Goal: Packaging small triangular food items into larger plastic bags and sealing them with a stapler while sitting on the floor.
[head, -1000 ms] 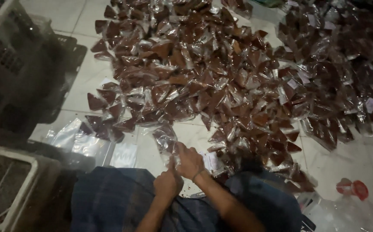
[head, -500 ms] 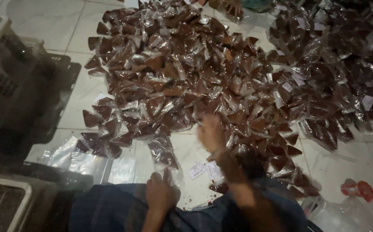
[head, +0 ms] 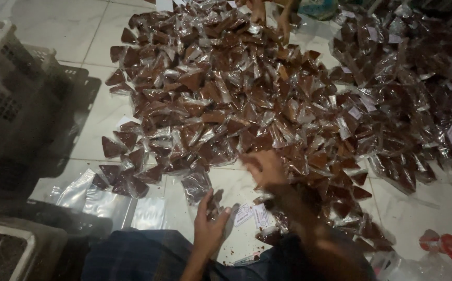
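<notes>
A clear plastic packet [head: 199, 186] with dark brown filling is held at the near edge of the packet heap [head: 246, 99], pinched from below by the left hand [head: 209, 229]; its fingers [head: 201, 207] are closed on the packet's lower end. The right hand [head: 265, 167] is seen just right of that packet, blurred, stretched over the near edge of the heap; whether its fingers are wide or closed cannot be told. The heap, made of many triangular brown-filled packets, is spread over the tiled floor [head: 69, 23]. Small white paper slips [head: 252, 214] lie on the floor between the two hands, just below the heap's edge. Flat empty plastic bags [head: 106, 200] lie left of the held packet. Grey plastic crates [head: 7, 88] stand well left of the heap. At the far edge of the heap another person's hands [head: 270, 13] are partly seen. A red and white item [head: 439, 244] lies right of the heap's near edge
</notes>
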